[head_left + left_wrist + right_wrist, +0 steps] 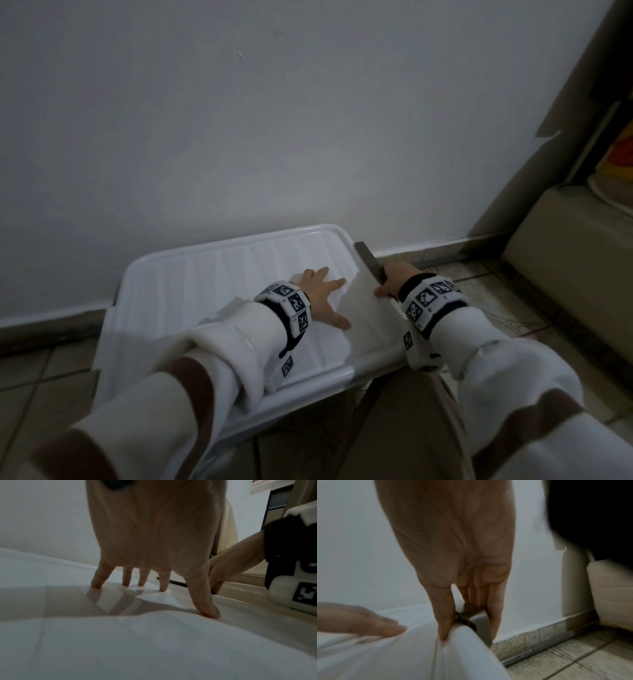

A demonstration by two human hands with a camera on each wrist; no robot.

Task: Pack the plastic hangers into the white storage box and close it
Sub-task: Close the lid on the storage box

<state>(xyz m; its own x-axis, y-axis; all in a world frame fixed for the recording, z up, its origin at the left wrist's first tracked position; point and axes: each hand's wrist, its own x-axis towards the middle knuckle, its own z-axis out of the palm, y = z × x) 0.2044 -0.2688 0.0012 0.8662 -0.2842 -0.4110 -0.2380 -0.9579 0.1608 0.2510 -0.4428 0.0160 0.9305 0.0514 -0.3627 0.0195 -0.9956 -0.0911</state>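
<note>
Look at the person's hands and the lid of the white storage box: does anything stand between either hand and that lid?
Nothing visible does. The left hand lies spread, fingertips pressing directly on the lid. The right hand grips the lid's right edge, thumb on top, fingers over the dark latch.

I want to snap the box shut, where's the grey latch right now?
In the head view the grey latch sits on the lid's right edge, near the wall, under the right hand, which grips it.

Left hand [322,298] flat on the lid [212,284] — right hand [390,282] grips its dark latch [368,260].
</note>
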